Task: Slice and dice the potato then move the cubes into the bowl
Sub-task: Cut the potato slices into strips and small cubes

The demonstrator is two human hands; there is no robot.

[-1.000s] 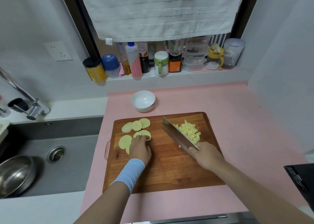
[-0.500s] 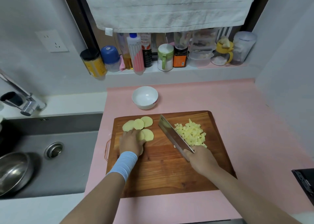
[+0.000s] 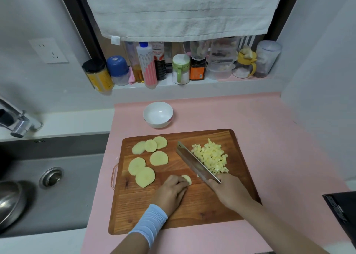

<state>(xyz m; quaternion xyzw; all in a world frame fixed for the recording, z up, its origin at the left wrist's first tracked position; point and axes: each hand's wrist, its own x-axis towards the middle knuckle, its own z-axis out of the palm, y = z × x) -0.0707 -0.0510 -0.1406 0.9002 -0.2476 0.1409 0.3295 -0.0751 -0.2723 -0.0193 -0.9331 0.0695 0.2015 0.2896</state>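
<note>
On the wooden cutting board (image 3: 192,215), several round potato slices (image 3: 148,161) lie at the left and a heap of potato cubes (image 3: 212,155) sits at the right. My left hand (image 3: 172,192), with a blue wristband, holds a potato slice (image 3: 186,179) down on the board's middle. My right hand (image 3: 229,191) grips the handle of a cleaver (image 3: 194,163), whose blade rests just left of the cube heap and right of the held slice. An empty white bowl (image 3: 158,114) stands on the pink mat behind the board.
A sink (image 3: 50,188) with a steel bowl (image 3: 9,201) lies to the left, a faucet (image 3: 17,124) above it. Jars and bottles (image 3: 179,67) line the back ledge under a hanging towel. A dark object (image 3: 342,213) sits at the right edge.
My left hand has taken one slice from the group at the left and drawn it right and toward me, to the board's middle. The cleaver and right hand have barely shifted.
</note>
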